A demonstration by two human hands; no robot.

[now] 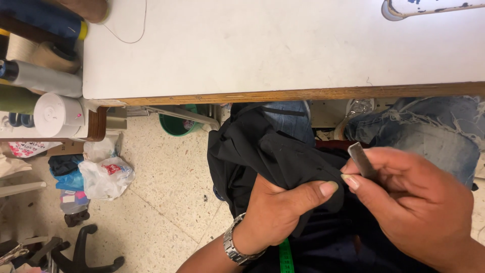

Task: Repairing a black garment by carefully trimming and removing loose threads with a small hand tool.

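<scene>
Hands pinch black fabric [273,151] below table edge [303,94].

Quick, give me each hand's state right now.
Left hand: closed, gripping the black fabric.
Right hand: closed, pinching a small flat metal tool between thumb and fingers.

Left wrist: a silver metal watch [233,246] with a link band
Forearms: bare, no sleeves in view
Left hand [275,210]: no rings, nails short with pale tips
Right hand [411,202]: no rings, thumbnail longer and light in colour
Legs: faded blue jeans [429,136], frayed and torn with loose white threads
</scene>
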